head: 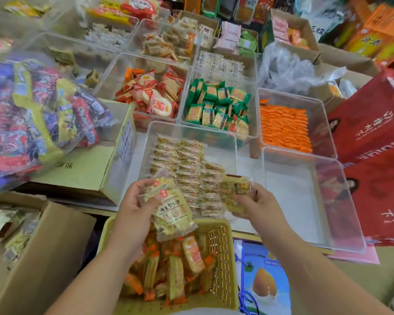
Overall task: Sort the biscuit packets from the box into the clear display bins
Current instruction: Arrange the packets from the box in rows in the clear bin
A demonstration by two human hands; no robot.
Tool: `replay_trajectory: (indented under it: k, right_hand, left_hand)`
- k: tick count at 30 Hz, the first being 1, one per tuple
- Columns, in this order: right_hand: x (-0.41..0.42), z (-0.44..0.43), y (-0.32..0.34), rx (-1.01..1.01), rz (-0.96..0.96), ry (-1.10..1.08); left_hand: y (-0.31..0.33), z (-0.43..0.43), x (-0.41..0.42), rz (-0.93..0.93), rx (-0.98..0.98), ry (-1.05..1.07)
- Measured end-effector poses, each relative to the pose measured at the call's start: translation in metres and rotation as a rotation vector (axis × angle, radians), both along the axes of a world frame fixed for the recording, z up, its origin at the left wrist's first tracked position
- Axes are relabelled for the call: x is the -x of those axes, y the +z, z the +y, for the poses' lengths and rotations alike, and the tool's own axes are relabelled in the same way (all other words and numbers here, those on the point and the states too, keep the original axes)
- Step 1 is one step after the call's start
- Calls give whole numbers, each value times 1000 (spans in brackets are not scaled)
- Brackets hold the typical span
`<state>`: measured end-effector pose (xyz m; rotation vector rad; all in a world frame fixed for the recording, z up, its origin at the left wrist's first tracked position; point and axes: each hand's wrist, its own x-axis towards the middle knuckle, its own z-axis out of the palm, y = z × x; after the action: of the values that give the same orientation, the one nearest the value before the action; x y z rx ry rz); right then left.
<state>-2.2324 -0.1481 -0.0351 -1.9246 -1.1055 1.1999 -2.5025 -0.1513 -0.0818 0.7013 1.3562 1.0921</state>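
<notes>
Yellow basket [223,258] nearest — clear bins [305,201], cartons [55,246] beyond.

a basket [221,253] of packets [175,269] is placed nearest. just behind it a near bin [218,151] is set, with a side bin [293,201] at its right. a row of bins [253,87] is lined behind them. a bag [37,110] is laid on a carton [84,169] at the left.
</notes>
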Motion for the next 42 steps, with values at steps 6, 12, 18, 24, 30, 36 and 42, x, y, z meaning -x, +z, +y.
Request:
replay_trajectory:
  k: [6, 12, 18, 24, 30, 36, 42]
  right_hand:
    - [-24, 92, 3, -248, -443, 425]
    - [-15, 184, -22, -98, -1085, 985]
    - [-2, 224, -65, 95, -1134, 1158]
    - [10, 239, -90, 267, -1068, 1233]
    - [21, 241, -103, 404, -1011, 1166]
    - [21, 230, -109, 411, -935, 1055]
    - [4, 205, -113, 368, -955, 1064]
  left_hand:
    - [-28, 32, -6, -5, 40, 49]
    - [-43, 34, -8, 45, 25, 65]
    - [-47, 33, -6, 43, 26, 62]
    - [-48, 33, -2, 44, 41, 58]
    - [-47, 33, -1, -31, 29, 70]
    - [-42, 34, -3, -36, 25, 74]
    - [-36, 30, -6, -28, 43, 79]
